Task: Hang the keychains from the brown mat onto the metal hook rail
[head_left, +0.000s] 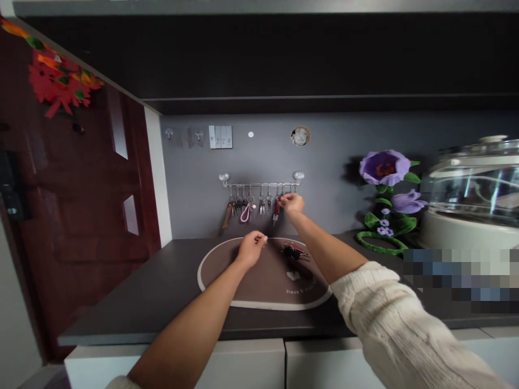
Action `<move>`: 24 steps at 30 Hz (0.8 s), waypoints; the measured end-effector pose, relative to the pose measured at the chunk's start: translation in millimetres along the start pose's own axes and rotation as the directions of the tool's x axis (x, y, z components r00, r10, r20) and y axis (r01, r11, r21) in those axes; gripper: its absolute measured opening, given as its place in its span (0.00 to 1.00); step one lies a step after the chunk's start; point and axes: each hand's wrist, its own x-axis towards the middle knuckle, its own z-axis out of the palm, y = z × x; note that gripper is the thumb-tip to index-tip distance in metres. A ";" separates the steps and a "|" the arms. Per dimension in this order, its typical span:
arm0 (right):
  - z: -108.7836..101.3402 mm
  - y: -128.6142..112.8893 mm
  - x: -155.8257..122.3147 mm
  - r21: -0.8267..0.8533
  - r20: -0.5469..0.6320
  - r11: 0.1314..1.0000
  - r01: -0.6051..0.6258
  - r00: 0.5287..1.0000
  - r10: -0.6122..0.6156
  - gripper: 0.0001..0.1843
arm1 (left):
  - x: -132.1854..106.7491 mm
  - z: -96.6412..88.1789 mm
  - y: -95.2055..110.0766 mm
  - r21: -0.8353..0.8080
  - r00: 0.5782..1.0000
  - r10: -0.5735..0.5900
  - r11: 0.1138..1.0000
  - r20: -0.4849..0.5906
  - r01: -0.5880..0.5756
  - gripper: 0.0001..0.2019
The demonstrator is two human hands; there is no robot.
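Observation:
My right hand (pixel 293 205) is raised to the right part of a clear hook rail (pixel 259 185) on the grey wall. Its thumb and fingertips pinch at the top of a bunch of keys with a red tag (pixel 276 209), which hangs below the rail. Several other keys hang further left, among them a pink loop strap (pixel 245 213) and a brown strap (pixel 227 216). Over the brown mat (pixel 227 275), my left hand (pixel 252 248) hovers with curled, closed fingers; whatever they hold, if anything, is hidden. More keys (pixel 295 252) lie on the mat between my forearms.
Purple knitted flowers (pixel 385 167) with a green base stand right of the mat, beside a clear-lidded white appliance (pixel 466 232). A dark shelf (pixel 259 59) overhangs the dark counter (pixel 162 292). On the left is a dark red door (pixel 81 216). Light switches (pixel 221 137) are on the wall.

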 end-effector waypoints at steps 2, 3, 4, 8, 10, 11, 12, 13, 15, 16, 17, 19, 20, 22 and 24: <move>-1.4 0.4 0.1 0.027 0.018 1.000 -0.013 1.000 0.013 0.05 | -0.3 -0.4 -0.2 0.003 1.000 -0.010 1.000 -0.002 0.010 0.06; -2.7 0.5 -0.4 0.033 0.027 0.999 -0.019 0.999 0.018 0.05 | -0.5 -0.6 -0.2 0.004 1.000 -0.019 1.000 -0.003 0.019 0.06; -4.5 0.5 -1.1 0.034 0.034 0.999 -0.023 0.999 0.022 0.06 | -0.7 -0.9 -0.1 0.003 1.000 -0.028 1.000 -0.004 0.028 0.06; -15.6 -0.6 -8.6 0.017 0.058 0.999 -0.034 0.998 0.032 0.05 | -2.0 -2.0 0.3 -0.025 0.999 -0.046 0.999 0.023 0.046 0.05; -23.5 -2.6 -14.9 0.010 0.082 0.999 -0.044 0.996 0.043 0.04 | -3.2 -2.2 0.7 -0.047 0.998 -0.047 0.998 0.045 0.049 0.04; -28.0 -3.9 -18.5 0.004 0.098 0.999 -0.051 0.994 0.050 0.03 | -4.1 -2.1 1.1 -0.053 0.997 -0.051 0.997 0.052 0.054 0.04; -32.8 -5.3 -22.2 0.000 0.115 0.998 -0.059 0.992 0.058 0.03 | -5.1 -1.8 1.8 -0.053 0.996 -0.060 0.997 0.058 0.063 0.04; -38.0 -6.6 -25.9 -0.003 0.135 0.998 -0.067 0.989 0.067 0.02 | -6.2 -1.3 2.8 -0.046 0.995 -0.073 0.996 0.061 0.076 0.04; -48.7 -8.2 -33.4 -0.004 0.184 0.997 -0.080 0.980 0.079 0.02 | -8.3 0.4 5.5 -0.009 0.992 -0.106 0.994 0.065 0.107 0.03; -54.2 -8.3 -37.1 -0.003 0.213 0.996 -0.086 0.973 0.085 0.02 | -9.1 1.6 7.1 0.023 0.990 -0.122 0.992 0.069 0.121 0.03; -59.7 -7.8 -40.9 -0.003 0.241 0.996 -0.094 0.966 0.091 0.03 | -9.4 3.1 8.6 0.062 0.988 -0.137 0.989 0.074 0.133 0.03; -69.9 -4.8 -49.4 -0.008 0.294 0.995 -0.104 0.950 0.101 0.04 | -8.7 6.8 11.1 0.153 0.983 -0.156 0.978 0.093 0.140 0.04; -74.5 -2.5 -54.0 -0.012 0.315 0.994 -0.112 0.943 0.110 0.04 | -7.7 8.9 11.7 0.203 0.982 -0.159 0.970 0.103 0.136 0.05; -82.4 3.2 -64.2 -0.022 0.344 0.991 -0.133 0.930 0.132 0.05 | -4.6 13.5 11.5 0.284 0.981 -0.155 0.952 0.120 0.115 0.07; -88.3 9.3 -74.4 -0.041 0.360 0.987 -0.158 0.919 0.162 0.06 | -1.1 18.1 9.4 0.357 0.982 -0.133 0.931 0.132 0.078 0.09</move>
